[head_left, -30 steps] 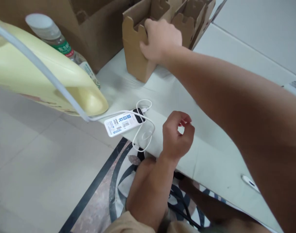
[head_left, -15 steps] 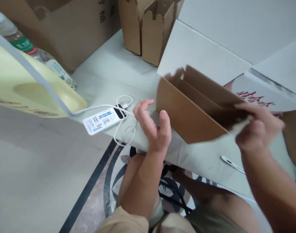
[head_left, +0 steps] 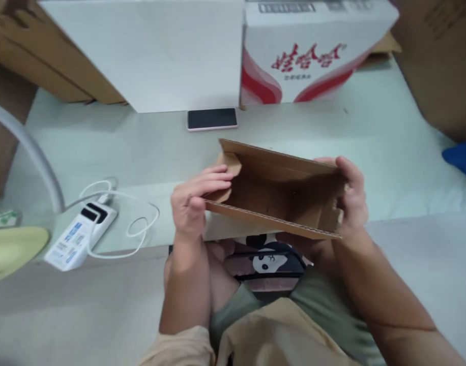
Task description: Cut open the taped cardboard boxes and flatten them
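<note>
A brown cardboard box (head_left: 274, 218) is held tilted over the near edge of the table, its open top facing me and its inside bare. At its left end, the fingers of my left hand (head_left: 191, 203) lie over the small flaps, with the thumb on the near side. My right hand (head_left: 351, 195) grips the opposite end, some fingers hidden behind the cardboard. Beyond the box, a phone (head_left: 212, 119) with a dark screen lies flat on the table.
A white carton (head_left: 294, 76) with red lettering and a white panel (head_left: 160, 56) stand at the back. To the left, a white power bank (head_left: 80, 236) with a looped cable (head_left: 141, 239) lies near a yellow object (head_left: 19, 249). Something blue (head_left: 464, 157) sits at the right edge.
My left hand has gone from free in the air to gripping the box's left end. The box has turned more level in front of me, and the view has swung right.
</note>
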Demonstrator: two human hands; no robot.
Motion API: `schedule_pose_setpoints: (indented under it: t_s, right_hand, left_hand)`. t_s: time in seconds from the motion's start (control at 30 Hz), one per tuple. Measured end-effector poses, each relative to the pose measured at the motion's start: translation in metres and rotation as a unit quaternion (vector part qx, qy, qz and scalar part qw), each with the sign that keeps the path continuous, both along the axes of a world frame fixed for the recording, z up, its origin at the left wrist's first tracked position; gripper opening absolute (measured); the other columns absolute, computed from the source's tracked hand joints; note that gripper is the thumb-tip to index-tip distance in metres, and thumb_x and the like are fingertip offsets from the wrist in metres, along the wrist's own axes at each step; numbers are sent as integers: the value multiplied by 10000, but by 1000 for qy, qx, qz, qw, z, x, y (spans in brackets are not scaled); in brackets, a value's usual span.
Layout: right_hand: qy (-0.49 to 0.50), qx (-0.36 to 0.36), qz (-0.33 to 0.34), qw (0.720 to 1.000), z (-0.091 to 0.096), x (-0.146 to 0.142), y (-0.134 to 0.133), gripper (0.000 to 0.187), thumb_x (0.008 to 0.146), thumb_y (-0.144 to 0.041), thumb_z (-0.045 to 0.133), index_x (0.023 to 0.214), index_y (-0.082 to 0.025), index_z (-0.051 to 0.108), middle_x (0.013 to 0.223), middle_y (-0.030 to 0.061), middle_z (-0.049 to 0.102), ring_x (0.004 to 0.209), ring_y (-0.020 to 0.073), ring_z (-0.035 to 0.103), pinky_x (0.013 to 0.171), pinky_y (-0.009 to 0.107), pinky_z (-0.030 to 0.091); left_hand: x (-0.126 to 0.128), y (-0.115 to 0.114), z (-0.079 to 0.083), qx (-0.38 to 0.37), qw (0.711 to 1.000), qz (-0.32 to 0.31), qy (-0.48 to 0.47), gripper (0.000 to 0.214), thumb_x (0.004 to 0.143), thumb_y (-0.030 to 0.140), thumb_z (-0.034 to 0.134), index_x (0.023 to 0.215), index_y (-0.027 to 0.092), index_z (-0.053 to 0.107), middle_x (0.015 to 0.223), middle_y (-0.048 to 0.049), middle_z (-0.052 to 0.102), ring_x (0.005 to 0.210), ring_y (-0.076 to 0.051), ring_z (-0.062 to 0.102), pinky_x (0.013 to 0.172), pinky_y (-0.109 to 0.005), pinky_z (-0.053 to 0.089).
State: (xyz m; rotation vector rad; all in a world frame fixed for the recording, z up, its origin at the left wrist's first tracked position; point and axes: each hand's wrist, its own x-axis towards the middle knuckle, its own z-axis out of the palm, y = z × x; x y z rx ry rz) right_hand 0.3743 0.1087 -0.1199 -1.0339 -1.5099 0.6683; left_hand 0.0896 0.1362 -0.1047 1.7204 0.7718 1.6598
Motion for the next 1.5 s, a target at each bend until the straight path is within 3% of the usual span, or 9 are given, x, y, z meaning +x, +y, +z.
schedule_pose_setpoints:
  t_s: [0.17, 0.4, 0.63, 0.83, 0.97, 1.07, 1.17, 1.3, 1.5]
  right_hand:
    - [80, 32, 24, 996, -5, 13, 5, 572, 986, -538, 489, 1531, -549, 319, 1288, -10, 683, 1071, 222, 697, 952, 456, 601]
    - [63, -48, -40, 996, -3, 21, 1, 537, 918, -617, 634, 1384, -380, 511, 1331, 43, 641, 1137, 255, 661, 1002, 500, 577]
    - [107, 15, -27, 994, 0, 17, 6, 325, 953, -576, 537, 960, -289, 690, 1086, 53, 710, 1079, 271, 682, 1006, 519, 556]
    - [65, 19, -64, 996, -2, 13, 4, 552, 989, -605, 334, 706, -247, 644, 1054, 91, 674, 1069, 295, 669, 1049, 561, 512]
    - [29, 41, -79, 996, 1, 21, 9, 590, 1003, -642, 252, 809, -258, 656, 1102, 84, 657, 1175, 299, 641, 1094, 551, 486]
    - [29, 56, -141, 988, -1, 37, 16, 384, 956, -608, 473, 1020, -278, 657, 1128, 68, 660, 1135, 284, 650, 1006, 507, 527]
    - [-4, -34, -162, 986, -6, 46, 20, 347, 943, -586, 562, 1010, -258, 654, 980, 47, 680, 931, 227, 670, 857, 416, 552]
    - [-13, -111, -39, 993, -14, 36, 15, 447, 955, -665, 521, 1025, -240, 638, 933, 40, 698, 857, 197, 667, 782, 360, 557]
    - [4, -20, 99, 995, -27, 13, 7, 843, 922, -749, 491, 1607, -355, 198, 1638, 105, 459, 1481, 295, 504, 1202, 529, 442]
  left_hand:
    - [11, 10, -6, -10, 1000, 17, 10, 667, 1024, 690, 356, 856, 277, 852, 900, -65, 813, 1054, -256, 771, 1048, -441, 582]
    - [28, 18, -9, -13, 999, 26, 27, 845, 1038, 691, 201, 469, 275, 668, 567, -47, 657, 896, -223, 768, 1008, -446, 590]
    - [37, 16, -12, -23, 995, 79, -57, 323, 816, 522, 812, 1103, 381, 766, 1071, -4, 741, 1074, -226, 715, 1079, -441, 558]
    - [25, 12, -13, -88, 990, 69, 84, 181, 881, 453, 722, 996, 345, 812, 1358, 2, 691, 1341, -290, 608, 1245, -521, 417]
    - [22, 11, -13, -112, 986, 93, 77, 192, 859, 421, 716, 958, 302, 830, 1252, -11, 759, 1250, -276, 665, 1210, -505, 451]
    - [20, 16, -14, -128, 985, 116, 13, 157, 809, 358, 712, 893, 303, 833, 1215, 1, 781, 1223, -271, 684, 1175, -495, 484]
    - [12, 24, -19, -156, 974, 149, -65, 172, 774, 310, 673, 860, 301, 821, 1180, -8, 792, 1231, -270, 685, 1161, -496, 494]
    - [0, 33, -30, -212, 947, 194, -141, 187, 798, 313, 617, 876, 276, 782, 1223, -31, 777, 1296, -259, 660, 1160, -465, 502]
    - [2, 29, -31, -374, 900, 118, -191, 250, 835, 478, 653, 928, 258, 730, 1050, -22, 785, 1032, -206, 745, 765, -277, 618]
